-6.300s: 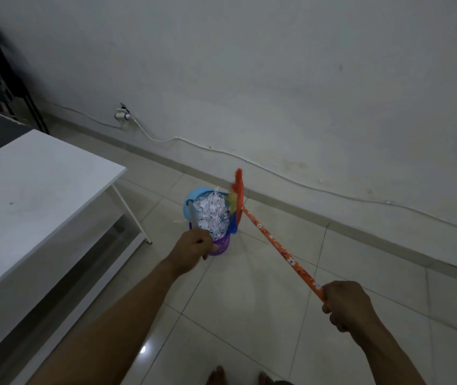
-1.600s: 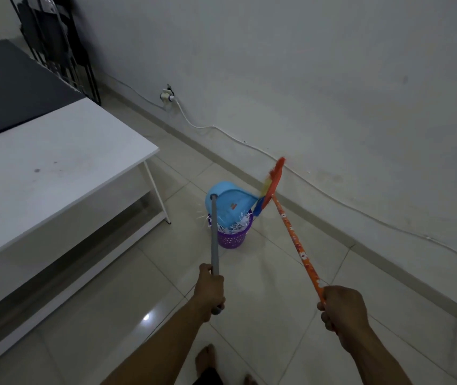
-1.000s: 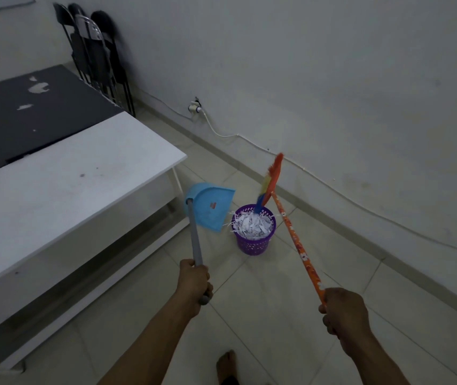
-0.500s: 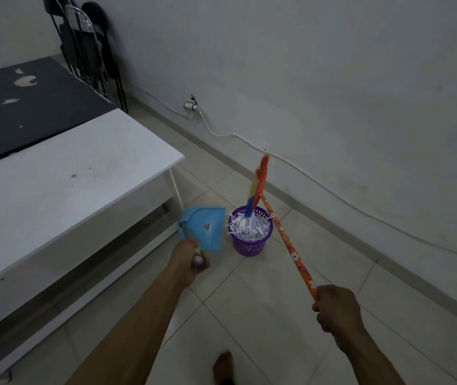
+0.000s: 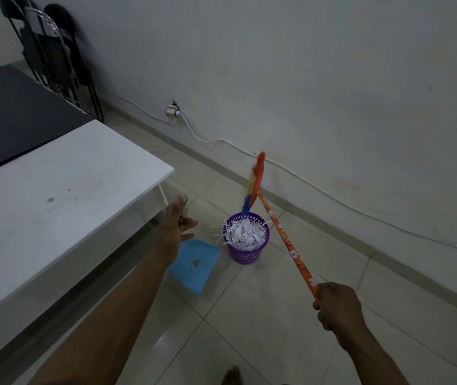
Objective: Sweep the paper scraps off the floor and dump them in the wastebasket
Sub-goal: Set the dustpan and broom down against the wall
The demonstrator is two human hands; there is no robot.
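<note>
A purple wastebasket (image 5: 247,255) stands on the tiled floor, heaped with white paper scraps (image 5: 245,235). To its left a blue dustpan (image 5: 194,265) lies on the floor. My left hand (image 5: 179,221) is above the dustpan and holds the top of its grey handle (image 5: 185,197) between thumb and loosely curled fingers; most of the handle is hidden by the hand. Over on the right, my right hand (image 5: 334,308) grips the orange broom handle (image 5: 285,240). The broom head (image 5: 255,181) hangs in the air just behind the basket.
A white table (image 5: 69,207) fills the left side, its corner close to my left hand. Behind it are a black table (image 5: 13,112) and folded chairs (image 5: 55,54). A white cable (image 5: 332,194) runs along the wall from an outlet (image 5: 173,112). My foot (image 5: 231,376) shows at the bottom.
The dustpan has come off the wastebasket, swung left and dropped to the floor beside it. My left hand has reached forward along the handle. The broom has stayed raised.
</note>
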